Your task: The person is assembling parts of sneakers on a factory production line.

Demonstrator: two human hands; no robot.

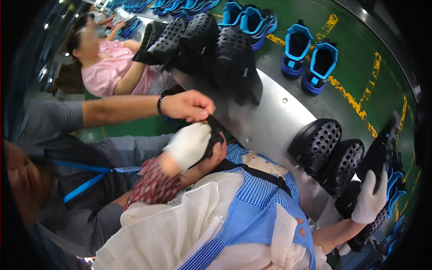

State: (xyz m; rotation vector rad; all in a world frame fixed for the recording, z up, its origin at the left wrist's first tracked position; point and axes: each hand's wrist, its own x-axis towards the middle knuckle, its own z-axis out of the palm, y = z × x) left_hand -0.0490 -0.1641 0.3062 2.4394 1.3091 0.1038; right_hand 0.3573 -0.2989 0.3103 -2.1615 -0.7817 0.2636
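My left hand (190, 145), in a white glove, has its fingers closed on the edge of a dark shoe-like piece (213, 143). A co-worker in grey also holds that piece, with one hand (218, 155) below and the other (186, 106) pinching at its top. Much of the piece is hidden by our hands. At the far right my right hand (370, 198), gloved too, grips a black shoe (380, 146) tilted upright. That shoe is smeared by motion, and its details cannot be made out.
Black shoes with round holes stand on a metal surface (276, 101): a pair (321, 139) at right, several (198, 40) at the far side. Blue-and-black shoes (297, 45) stand beyond. Another person in pink (112, 67) sits at far left. The floor (360, 58) is green with yellow lines.
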